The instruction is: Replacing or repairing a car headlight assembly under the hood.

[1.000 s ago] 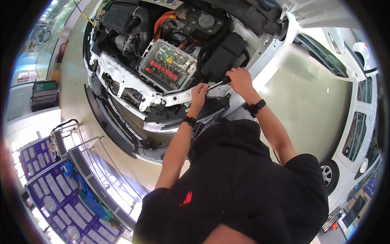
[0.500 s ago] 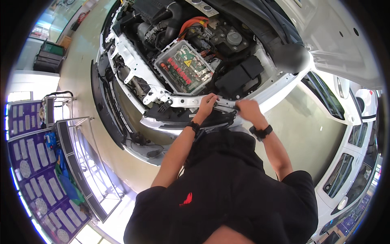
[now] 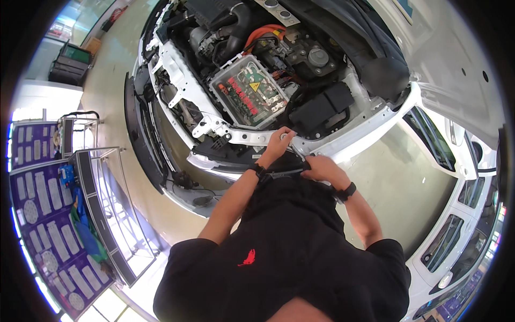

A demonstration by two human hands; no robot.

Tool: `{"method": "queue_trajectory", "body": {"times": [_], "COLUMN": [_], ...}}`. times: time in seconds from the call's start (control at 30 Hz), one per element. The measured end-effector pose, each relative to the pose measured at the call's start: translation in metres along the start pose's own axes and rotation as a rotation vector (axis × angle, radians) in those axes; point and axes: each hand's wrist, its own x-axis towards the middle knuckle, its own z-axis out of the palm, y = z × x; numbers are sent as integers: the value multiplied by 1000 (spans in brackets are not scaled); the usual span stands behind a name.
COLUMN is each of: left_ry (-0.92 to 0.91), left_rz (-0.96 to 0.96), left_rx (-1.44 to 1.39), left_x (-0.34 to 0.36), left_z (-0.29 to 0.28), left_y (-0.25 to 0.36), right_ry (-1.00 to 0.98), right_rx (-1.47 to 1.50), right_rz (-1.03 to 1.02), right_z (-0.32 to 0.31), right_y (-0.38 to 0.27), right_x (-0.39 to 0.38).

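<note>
My left hand [image 3: 278, 145] is closed on the head end of a metal hand tool [image 3: 296, 150] at the white front crossmember [image 3: 252, 137] of an open engine bay. My right hand [image 3: 322, 169] grips the tool's black handle, lower and to the right, close to my body. Just above my hands sit a black box [image 3: 319, 107] and a control unit [image 3: 249, 94] with a clear cover, yellow warning triangle and red lettering. Whatever the tool's head engages is hidden by my fingers.
A detached dark bumper [image 3: 139, 134] lies along the car's front, at left. Wheeled racks with purple panels [image 3: 40, 198] stand at lower left, dark bins [image 3: 70, 64] farther back. A raised white hood [image 3: 450, 70] is at upper right; another white car [image 3: 445, 236] is at right.
My right hand has swung down toward my body with the tool's handle, pivoting it about my left hand. The engine bay sits slightly farther right and lower in view than a second ago.
</note>
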Motion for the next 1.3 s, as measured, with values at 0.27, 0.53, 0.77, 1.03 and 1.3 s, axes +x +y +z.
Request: {"method": "queue_trajectory", "body": {"times": [0.27,0.53,0.77,1.03,1.3], "left_ry": [-196,-52,-129,-194,-77], "left_rz": [36,37,111,-102,95], "left_rx": [38,-29,19,-146,2], "left_x": [3,-1,2,0,-2], "left_z": [-9,-8,-10,-14,-5], "left_y": [3,-1,-8,1,-2], "right_ry": [553,-23,52,274,-72], "right_rx": [-412,-170,-369,-368,-229], "right_rz": [-81,36,-109,-62,-128], "right_z": [-30,-16,-33,-39,-21], "right_y": [37,8,33,36,25], "right_x": [41,17,42,38,19]}}
